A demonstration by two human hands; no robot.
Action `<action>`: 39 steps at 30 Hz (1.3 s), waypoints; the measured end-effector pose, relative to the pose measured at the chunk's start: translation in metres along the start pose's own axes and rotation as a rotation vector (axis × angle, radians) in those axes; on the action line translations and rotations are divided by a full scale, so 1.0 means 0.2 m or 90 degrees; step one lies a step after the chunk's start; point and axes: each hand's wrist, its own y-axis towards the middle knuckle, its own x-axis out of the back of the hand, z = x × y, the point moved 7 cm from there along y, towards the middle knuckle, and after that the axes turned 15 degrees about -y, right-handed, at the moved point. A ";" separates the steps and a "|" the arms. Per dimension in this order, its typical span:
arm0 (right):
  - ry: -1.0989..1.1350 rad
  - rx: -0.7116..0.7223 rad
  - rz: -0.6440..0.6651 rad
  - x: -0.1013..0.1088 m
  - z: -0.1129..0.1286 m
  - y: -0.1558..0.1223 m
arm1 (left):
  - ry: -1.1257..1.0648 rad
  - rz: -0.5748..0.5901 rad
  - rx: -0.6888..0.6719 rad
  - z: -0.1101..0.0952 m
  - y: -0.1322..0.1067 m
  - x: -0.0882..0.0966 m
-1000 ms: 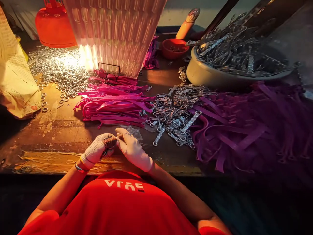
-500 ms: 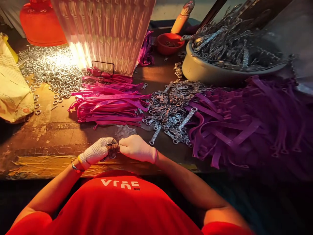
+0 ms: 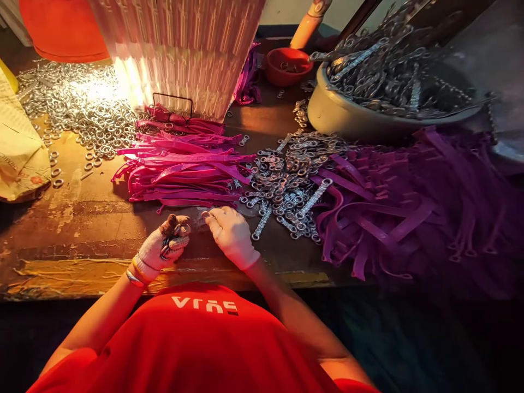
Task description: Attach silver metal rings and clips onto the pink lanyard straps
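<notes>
My left hand (image 3: 164, 245), in a white knit glove with dark-stained fingertips, is closed around some dark metal rings (image 3: 166, 249), partly hidden by the fingers. Just to its right, my right hand (image 3: 233, 233) wears a similar glove, its fingers pinched together at the front edge of a bundle of pink straps (image 3: 184, 169). What that pinch holds, if anything, is too small to make out. Beside my right hand spreads a pile of linked metal pieces with ring ends (image 3: 286, 180).
Loose metal rings (image 3: 82, 103) are heaped under a red lamp (image 3: 63, 30) and a ribbed translucent panel (image 3: 180, 49). Purple straps (image 3: 393, 207) cover the right side, below a basin (image 3: 347, 117) of metal pieces. A red bowl (image 3: 282, 76) and a paper bag (image 3: 20, 147) stand farther off.
My hands have come apart and moved up the table. My left hand has turned, fingertips upward; my right hand has shifted right, nearer the pink straps.
</notes>
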 end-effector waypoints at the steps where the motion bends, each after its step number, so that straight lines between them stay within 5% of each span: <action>1: -0.048 -0.005 0.012 -0.02 0.00 0.04 | -0.017 -0.008 -0.001 -0.01 -0.01 0.01; 7: -0.121 0.065 0.079 -0.13 0.13 0.12 | -0.046 -0.056 0.076 0.00 -0.02 0.02; 14: -0.113 0.082 0.048 -0.14 0.14 0.04 | 0.078 -0.033 0.062 -0.07 0.00 -0.14; 20: -0.014 0.088 0.018 -0.10 0.11 -0.05 | 0.541 -0.025 -0.273 -0.23 -0.01 -0.28; 26: 0.178 0.012 -0.046 0.00 -0.10 -0.26 | 1.092 0.019 -0.438 -0.18 0.05 -0.25; 32: 0.289 -0.081 -0.015 -0.02 -0.16 -0.29 | 1.389 -0.084 -0.297 -0.07 0.21 -0.21; 39: 0.397 -0.149 0.033 -0.07 -0.13 -0.16 | 1.366 -0.096 -0.262 -0.10 0.32 -0.23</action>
